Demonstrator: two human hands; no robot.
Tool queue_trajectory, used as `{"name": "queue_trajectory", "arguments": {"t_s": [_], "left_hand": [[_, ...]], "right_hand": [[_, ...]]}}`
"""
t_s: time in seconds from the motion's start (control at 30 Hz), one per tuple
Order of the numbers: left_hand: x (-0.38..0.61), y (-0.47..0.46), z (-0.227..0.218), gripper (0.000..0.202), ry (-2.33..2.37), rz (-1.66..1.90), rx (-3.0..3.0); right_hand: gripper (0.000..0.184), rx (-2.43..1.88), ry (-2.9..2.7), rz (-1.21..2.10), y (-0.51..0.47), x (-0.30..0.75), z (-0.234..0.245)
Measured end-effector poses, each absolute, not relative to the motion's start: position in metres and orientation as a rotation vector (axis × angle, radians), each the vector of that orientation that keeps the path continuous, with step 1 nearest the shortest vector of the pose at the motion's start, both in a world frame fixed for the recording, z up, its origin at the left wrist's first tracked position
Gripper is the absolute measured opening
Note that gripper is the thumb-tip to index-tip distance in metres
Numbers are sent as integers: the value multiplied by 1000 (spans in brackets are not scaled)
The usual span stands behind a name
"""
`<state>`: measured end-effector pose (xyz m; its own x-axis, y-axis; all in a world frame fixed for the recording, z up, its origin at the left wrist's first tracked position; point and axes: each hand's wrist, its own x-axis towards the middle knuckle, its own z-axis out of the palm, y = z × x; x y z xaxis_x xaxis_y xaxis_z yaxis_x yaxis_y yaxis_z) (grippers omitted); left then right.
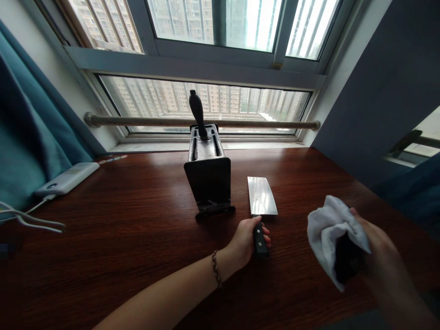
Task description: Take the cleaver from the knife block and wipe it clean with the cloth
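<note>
My left hand (245, 240) is closed round the black riveted handle of a cleaver (262, 197). The cleaver's broad, shiny blade points away from me, over the table. At the right, my right hand (381, 247) grips a white cloth (326, 233), which is bunched about a dark object (345, 259) whose kind I cannot make out. Left of the cleaver stands a knife block (209, 181) with a black front and a slotted metal top. One ridged black handle (197, 112) sticks up out of it; whatever it belongs to is hidden inside.
A reddish-brown wooden table (144, 238) runs up to the window. Along the window goes a metal rail (151, 121), behind the block. A white power bank (68, 178) with a white cable (37, 222) lies at the left, beside a teal curtain (34, 110).
</note>
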<state>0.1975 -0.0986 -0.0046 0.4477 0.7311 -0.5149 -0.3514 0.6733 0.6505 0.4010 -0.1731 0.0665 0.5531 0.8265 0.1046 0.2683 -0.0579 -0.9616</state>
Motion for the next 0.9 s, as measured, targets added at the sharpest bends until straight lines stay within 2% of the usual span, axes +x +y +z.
{"name": "queue_trajectory", "arguments": {"t_s": [0.13, 0.23, 0.27, 0.33, 0.4, 0.47, 0.73, 0.9], "left_hand": [[197, -99, -8, 10, 824, 741, 546], [197, -100, -10, 17, 799, 760, 570], [197, -101, -11, 19, 795, 763, 579], [197, -101, -13, 20, 785, 768, 596], [197, -101, -15, 21, 774, 776, 613], [196, -101, -17, 23, 767, 786, 627], [197, -101, -21, 24, 745, 816, 612], [197, -99, -21, 25, 745, 820, 579]], "right_hand": [[37, -1608, -1019, 338, -143, 406, 81], [30, -1564, -1260, -72, -101, 404, 74], [26, -1487, -1382, -102, -85, 402, 68], [22, -1338, -1732, 84, -58, 394, 53], [20, -1219, -2131, 453, -40, 383, 37], [17, -1152, -2324, 621, -29, 371, 23], [14, -1204, -2411, 570, 4, 363, 3], [19, -1279, -2394, 566, 41, 372, -10]]}}
